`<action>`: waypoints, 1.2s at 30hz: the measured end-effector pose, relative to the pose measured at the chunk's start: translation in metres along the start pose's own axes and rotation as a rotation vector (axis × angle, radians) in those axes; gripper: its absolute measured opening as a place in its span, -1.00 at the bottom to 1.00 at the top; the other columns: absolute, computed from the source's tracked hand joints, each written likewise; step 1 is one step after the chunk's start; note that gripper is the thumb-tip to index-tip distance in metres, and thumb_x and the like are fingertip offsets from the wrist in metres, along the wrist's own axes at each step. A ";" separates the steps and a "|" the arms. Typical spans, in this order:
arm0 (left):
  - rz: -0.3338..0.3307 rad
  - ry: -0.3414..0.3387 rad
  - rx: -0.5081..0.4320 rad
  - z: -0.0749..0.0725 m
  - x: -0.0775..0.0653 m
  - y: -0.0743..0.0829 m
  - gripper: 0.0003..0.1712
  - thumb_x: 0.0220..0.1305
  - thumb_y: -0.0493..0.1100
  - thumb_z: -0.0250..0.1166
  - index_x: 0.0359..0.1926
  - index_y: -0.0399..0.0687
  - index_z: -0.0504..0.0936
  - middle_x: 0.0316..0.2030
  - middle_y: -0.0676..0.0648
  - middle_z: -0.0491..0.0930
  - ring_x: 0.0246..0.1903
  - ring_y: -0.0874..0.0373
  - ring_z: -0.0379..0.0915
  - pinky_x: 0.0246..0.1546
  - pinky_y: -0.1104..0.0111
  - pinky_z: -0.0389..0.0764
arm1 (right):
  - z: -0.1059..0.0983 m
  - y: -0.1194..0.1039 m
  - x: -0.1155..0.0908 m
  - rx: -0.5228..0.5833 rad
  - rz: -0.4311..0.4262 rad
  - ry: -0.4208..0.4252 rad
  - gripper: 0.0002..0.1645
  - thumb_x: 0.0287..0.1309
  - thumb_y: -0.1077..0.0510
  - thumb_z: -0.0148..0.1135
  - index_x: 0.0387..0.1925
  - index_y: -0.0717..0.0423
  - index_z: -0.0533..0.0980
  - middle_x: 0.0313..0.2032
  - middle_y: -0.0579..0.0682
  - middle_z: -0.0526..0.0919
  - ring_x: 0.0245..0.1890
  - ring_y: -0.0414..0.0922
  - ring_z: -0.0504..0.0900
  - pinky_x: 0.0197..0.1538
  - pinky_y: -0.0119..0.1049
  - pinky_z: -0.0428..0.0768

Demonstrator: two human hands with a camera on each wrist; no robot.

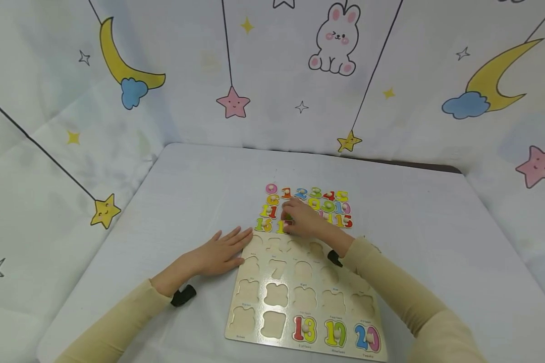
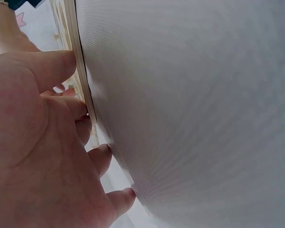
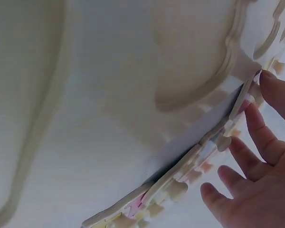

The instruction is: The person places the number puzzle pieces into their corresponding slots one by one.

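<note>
My left hand [image 1: 218,254] lies with fingers spread on the table, its fingertips at the left edge of a wooden number puzzle board [image 1: 290,275]. The left wrist view shows that hand's thumb [image 2: 57,69] against the board's edge. Beyond the board, my right hand [image 1: 303,221] reaches down over rows of number pieces. Its thumb and index finger pinch the number 17 piece [image 1: 280,226], partly covered by the fingers. In the right wrist view, the right thumb [image 3: 278,95] and index finger meet at the piece edges.
Pieces 18 [image 1: 305,329], 19 [image 1: 335,333] and 20 [image 1: 367,338] sit in the board's front row; its other visible recesses are bare. Several knobbed pieces, such as the pink 0 [image 1: 271,188] and the 16 [image 1: 264,225], lie behind it. A patterned cloth [image 1: 272,116] hangs behind the white table [image 1: 200,186].
</note>
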State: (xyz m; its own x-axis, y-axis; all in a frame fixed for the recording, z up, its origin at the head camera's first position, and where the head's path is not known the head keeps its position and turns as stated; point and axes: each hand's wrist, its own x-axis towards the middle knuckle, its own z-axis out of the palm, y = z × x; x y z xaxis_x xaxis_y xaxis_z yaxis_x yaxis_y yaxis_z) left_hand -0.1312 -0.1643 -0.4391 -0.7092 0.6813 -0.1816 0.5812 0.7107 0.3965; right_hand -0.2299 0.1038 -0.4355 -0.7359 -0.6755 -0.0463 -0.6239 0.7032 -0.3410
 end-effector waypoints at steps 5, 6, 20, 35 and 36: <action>-0.005 -0.010 0.004 -0.002 0.000 0.002 -0.29 0.43 -0.01 0.00 0.45 -0.17 -0.02 0.43 -0.10 -0.12 0.38 -0.10 -0.28 0.18 -0.22 -0.12 | 0.000 -0.006 -0.006 0.092 0.061 0.027 -0.78 0.09 0.14 0.32 -0.23 0.10 0.50 -0.33 -0.07 0.47 -0.32 -0.13 0.39 -0.19 -0.28 0.42; -0.004 -0.009 0.008 -0.003 0.000 0.002 -0.29 0.43 -0.01 0.00 0.45 -0.17 -0.02 0.43 -0.10 -0.12 0.38 -0.10 -0.27 0.18 -0.22 -0.12 | 0.000 -0.007 -0.008 0.123 0.073 0.034 -0.79 0.13 0.15 0.29 -0.21 0.11 0.51 -0.31 -0.08 0.49 -0.31 -0.14 0.43 -0.17 -0.28 0.44; -0.043 -0.023 0.036 0.002 -0.005 -0.007 -0.27 0.44 0.07 -0.06 0.47 -0.06 -0.08 0.45 0.00 -0.20 0.39 0.00 -0.34 0.22 -0.16 -0.15 | -0.006 -0.013 -0.021 0.283 0.025 0.160 -0.81 0.16 0.24 0.26 -0.17 0.07 0.64 -0.29 -0.12 0.63 -0.27 -0.15 0.57 -0.18 -0.21 0.52; -0.028 -0.039 0.039 -0.001 0.000 -0.002 -0.27 0.44 0.06 -0.04 0.46 -0.11 -0.06 0.44 -0.03 -0.18 0.39 -0.04 -0.31 0.21 -0.17 -0.13 | -0.010 -0.025 -0.042 0.437 0.117 0.232 -0.83 0.15 0.27 0.27 -0.21 0.11 0.67 -0.35 -0.12 0.65 -0.45 -0.26 0.59 -0.37 -0.34 0.55; -0.025 -0.035 0.041 -0.002 0.000 -0.002 -0.27 0.44 0.05 -0.04 0.46 -0.11 -0.06 0.44 -0.04 -0.18 0.39 -0.05 -0.31 0.21 -0.18 -0.13 | -0.011 -0.029 -0.046 0.456 0.130 0.225 -0.84 0.15 0.25 0.28 -0.21 0.09 0.67 -0.34 -0.12 0.65 -0.45 -0.25 0.59 -0.37 -0.33 0.55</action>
State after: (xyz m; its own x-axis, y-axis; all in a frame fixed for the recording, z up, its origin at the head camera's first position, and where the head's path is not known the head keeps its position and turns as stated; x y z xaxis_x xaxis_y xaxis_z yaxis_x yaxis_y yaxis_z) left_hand -0.1328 -0.1660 -0.4383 -0.7098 0.6682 -0.2228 0.5797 0.7338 0.3542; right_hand -0.1812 0.1173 -0.4132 -0.8690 -0.4897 0.0703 -0.3829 0.5757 -0.7225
